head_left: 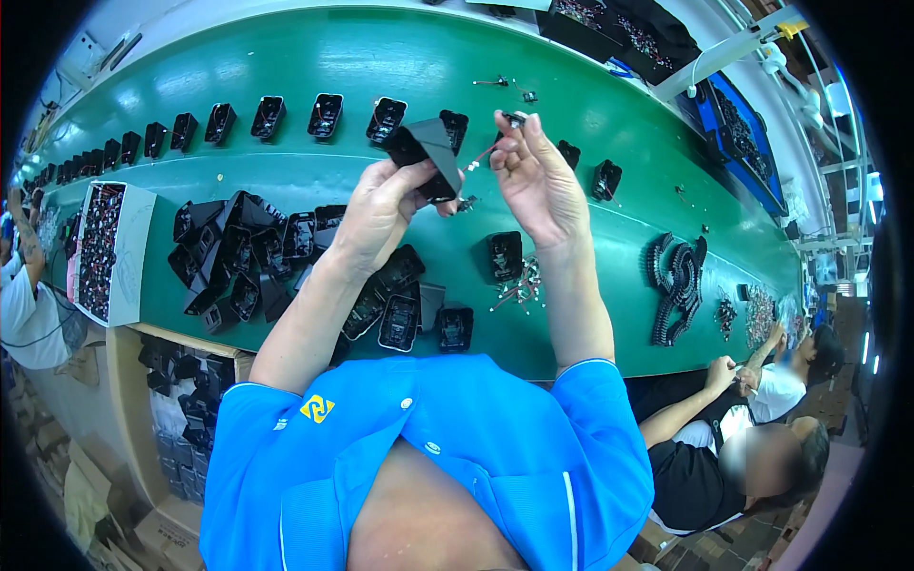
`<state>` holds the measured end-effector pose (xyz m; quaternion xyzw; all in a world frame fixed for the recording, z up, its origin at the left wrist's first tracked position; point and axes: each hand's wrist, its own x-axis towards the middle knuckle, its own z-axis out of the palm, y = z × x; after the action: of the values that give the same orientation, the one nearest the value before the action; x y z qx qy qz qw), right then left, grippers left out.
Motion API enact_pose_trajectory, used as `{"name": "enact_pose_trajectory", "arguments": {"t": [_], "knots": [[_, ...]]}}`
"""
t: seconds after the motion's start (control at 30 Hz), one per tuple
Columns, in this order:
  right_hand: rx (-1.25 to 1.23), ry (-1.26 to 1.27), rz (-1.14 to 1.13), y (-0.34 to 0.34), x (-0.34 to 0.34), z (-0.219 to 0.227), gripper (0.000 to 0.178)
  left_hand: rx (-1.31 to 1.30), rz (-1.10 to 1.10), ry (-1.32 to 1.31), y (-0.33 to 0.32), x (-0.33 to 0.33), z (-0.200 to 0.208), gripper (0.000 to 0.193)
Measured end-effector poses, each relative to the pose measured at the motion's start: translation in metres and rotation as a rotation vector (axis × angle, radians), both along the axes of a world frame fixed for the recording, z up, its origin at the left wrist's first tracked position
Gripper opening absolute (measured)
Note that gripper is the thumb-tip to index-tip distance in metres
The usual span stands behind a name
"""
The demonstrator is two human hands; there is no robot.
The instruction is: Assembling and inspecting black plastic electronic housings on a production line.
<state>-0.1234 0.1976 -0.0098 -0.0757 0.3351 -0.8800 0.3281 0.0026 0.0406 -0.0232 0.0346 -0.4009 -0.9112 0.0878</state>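
My left hand [383, 205] is closed around a black plastic housing [426, 157], lifted above the green table and tilted with its hollow side toward the left. Off to its right, my right hand [541, 181] is raised, thumb and fingers pinching a small dark electronic part [515, 120]. A thin red wire with a white connector [473, 166] runs between that part and the housing; whether it is joined inside is hidden. Below the hands, another black housing [504, 256] stands on the table beside a small pile of wired parts [520, 289].
Black housings [326, 115] form a long row along the table [609, 262]. A heap of housings [233, 249] lies left, beside a white box [143, 252] of small parts. Black connector strips [676, 285] lie right. Blue-edged tray [747, 143] stands far right; co-workers [709, 466] sit nearby.
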Motion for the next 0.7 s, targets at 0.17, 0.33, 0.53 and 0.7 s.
{"name": "enact_pose_trajectory", "arguments": {"t": [0.17, 0.33, 0.53, 0.7], "knots": [[0.05, 0.251, -0.122, -0.006, 0.013, -0.003, 0.031, -0.011, -0.004, 0.026, -0.001, 0.002, -0.002, 0.025], [0.157, 0.312, -0.037, -0.007, 0.02, 0.006, 0.033, -0.024, -0.006, 0.042, -0.002, 0.005, -0.005, 0.025], [0.21, 0.3, -0.013, -0.007, 0.022, 0.005, 0.038, -0.015, 0.001, 0.076, -0.002, 0.008, -0.004, 0.028], [0.321, 0.412, -0.036, -0.009, 0.028, 0.008, 0.032, 0.074, -0.064, 0.161, -0.008, 0.008, -0.008, 0.03]]}}
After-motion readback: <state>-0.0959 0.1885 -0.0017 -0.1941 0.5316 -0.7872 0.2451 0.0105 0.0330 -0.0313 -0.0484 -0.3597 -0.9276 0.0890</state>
